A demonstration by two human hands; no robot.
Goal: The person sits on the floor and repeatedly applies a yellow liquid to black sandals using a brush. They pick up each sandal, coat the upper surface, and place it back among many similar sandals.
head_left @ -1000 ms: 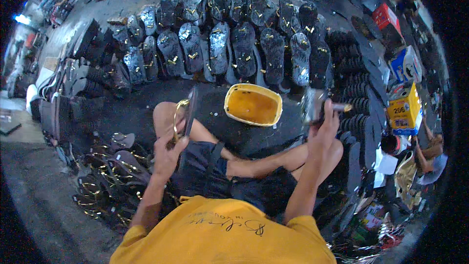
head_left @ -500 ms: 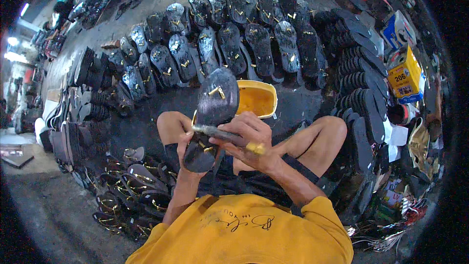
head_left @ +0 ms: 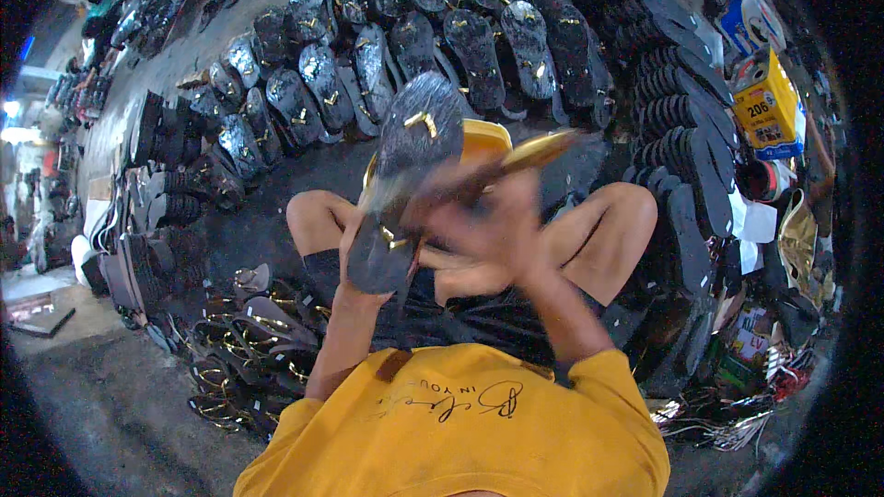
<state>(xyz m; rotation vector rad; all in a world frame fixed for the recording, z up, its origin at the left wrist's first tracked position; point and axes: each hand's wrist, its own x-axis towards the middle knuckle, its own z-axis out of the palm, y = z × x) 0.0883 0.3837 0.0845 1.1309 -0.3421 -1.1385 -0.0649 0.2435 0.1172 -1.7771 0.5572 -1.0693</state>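
Left hand: from my remote station I see the left hand (head_left: 354, 262) at the near, left edge of the sole, clamped on it; most of the fingers lie hidden behind.
Dark sole: the dark sole (head_left: 419, 133), held tilted above the lap, its broad end away from the body; short gold strap ends show on the face toward my camera, two at the broad end and more at the narrow end.
Right hand: the right hand (head_left: 497, 216), motion-blurred, is closed round the brush; I cannot tell how each finger lies.
Brush: the brush (head_left: 543, 153), also blurred, slants across the sole's middle, its yellowish end out to the right.
Basin: the yellowish basin (head_left: 505, 135), just beyond the sole and partly covered by it.
Laid-out soles: dark soles (head_left: 471, 51) with gold strap ends, in curved rows beyond the basin, several glossy.
Stacks: piled soles (head_left: 686, 133) at the right.
Strapped sandals: sandals with gold straps (head_left: 267, 336), heaped at lower left.
Box: a yellow box (head_left: 766, 110), beyond the right-hand stacks.
Clothing: yellow shirt (head_left: 451, 433), below.
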